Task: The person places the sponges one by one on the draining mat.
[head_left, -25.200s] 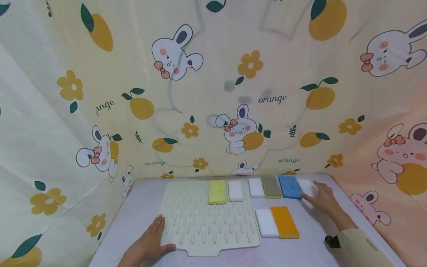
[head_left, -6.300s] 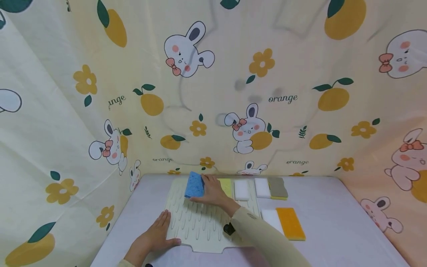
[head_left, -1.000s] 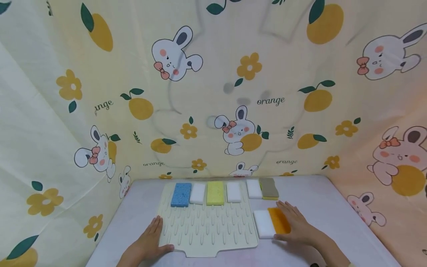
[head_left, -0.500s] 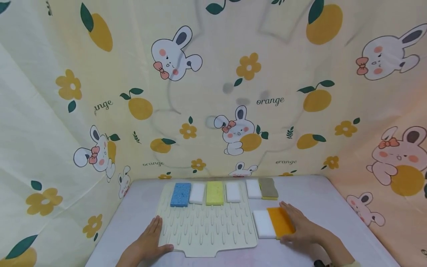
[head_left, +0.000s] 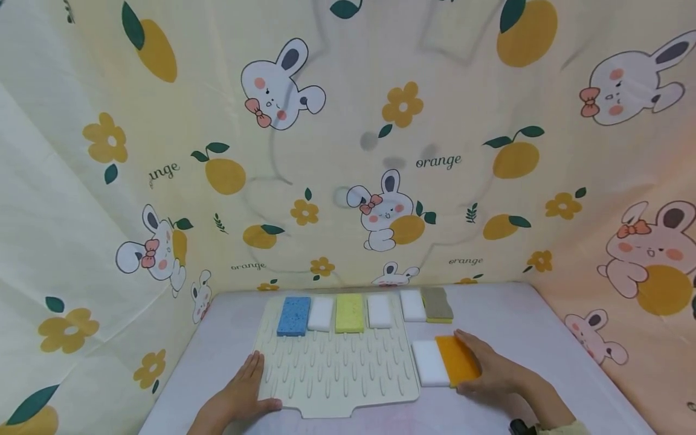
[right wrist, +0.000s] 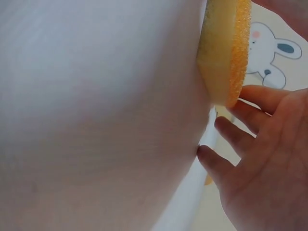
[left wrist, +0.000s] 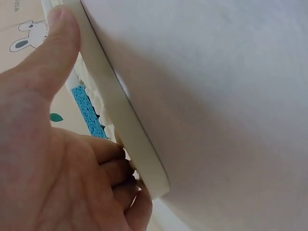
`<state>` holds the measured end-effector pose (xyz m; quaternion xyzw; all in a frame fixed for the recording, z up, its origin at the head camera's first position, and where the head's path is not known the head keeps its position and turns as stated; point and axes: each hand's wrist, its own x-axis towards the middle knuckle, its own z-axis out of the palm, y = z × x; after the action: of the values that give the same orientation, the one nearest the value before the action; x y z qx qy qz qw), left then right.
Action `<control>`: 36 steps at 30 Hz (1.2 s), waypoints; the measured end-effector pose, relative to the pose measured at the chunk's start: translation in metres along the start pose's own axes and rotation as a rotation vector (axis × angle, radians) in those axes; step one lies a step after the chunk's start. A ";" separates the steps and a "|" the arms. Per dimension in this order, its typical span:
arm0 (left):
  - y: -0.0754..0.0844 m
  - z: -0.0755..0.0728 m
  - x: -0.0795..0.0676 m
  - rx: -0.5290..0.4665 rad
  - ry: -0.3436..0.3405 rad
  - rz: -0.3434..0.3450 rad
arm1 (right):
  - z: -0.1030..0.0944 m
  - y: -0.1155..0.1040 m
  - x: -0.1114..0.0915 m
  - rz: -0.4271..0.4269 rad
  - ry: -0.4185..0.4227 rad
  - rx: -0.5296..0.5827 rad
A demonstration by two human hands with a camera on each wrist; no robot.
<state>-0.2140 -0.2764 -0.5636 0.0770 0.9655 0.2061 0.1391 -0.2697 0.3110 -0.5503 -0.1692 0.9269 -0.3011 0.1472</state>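
My left hand [head_left: 236, 389] rests with straight fingers on the left front edge of a cream ridged drying board [head_left: 331, 377]. In the left wrist view its thumb [left wrist: 57, 53] lies along the board's rim [left wrist: 127, 106]. My right hand [head_left: 497, 371] spans a yellow sponge with an orange top [head_left: 455, 361], fingertips at its far end and thumb at its near end. The right wrist view shows that sponge [right wrist: 224, 53] flat on the table; index and middle fingertips meet its end, the other fingers spread. A white sponge block [head_left: 431, 364] lies against its left side.
Along the board's back edge stand a blue sponge [head_left: 294, 316], a white block [head_left: 321, 313], a yellow sponge [head_left: 350, 313] and another white block [head_left: 379, 311]. Behind right lie a white block [head_left: 413, 306] and a grey-topped yellow sponge [head_left: 437, 304]. A printed curtain [head_left: 337, 151] surrounds the table.
The blue sponge and one white block have gone from the back right onto the board. My right hand has come to the orange-topped sponge and shifted slightly right. The left hand stays put.
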 end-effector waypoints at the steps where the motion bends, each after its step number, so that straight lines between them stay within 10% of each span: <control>1: 0.001 -0.001 0.000 -0.002 0.003 0.002 | 0.000 0.000 0.001 0.007 0.000 0.003; 36: -0.004 0.004 0.002 -0.015 0.040 -0.006 | -0.004 0.004 0.000 -0.041 0.110 -0.073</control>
<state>-0.2152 -0.2781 -0.5690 0.0692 0.9668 0.2144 0.1207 -0.2726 0.3160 -0.5502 -0.1769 0.9403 -0.2787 0.0836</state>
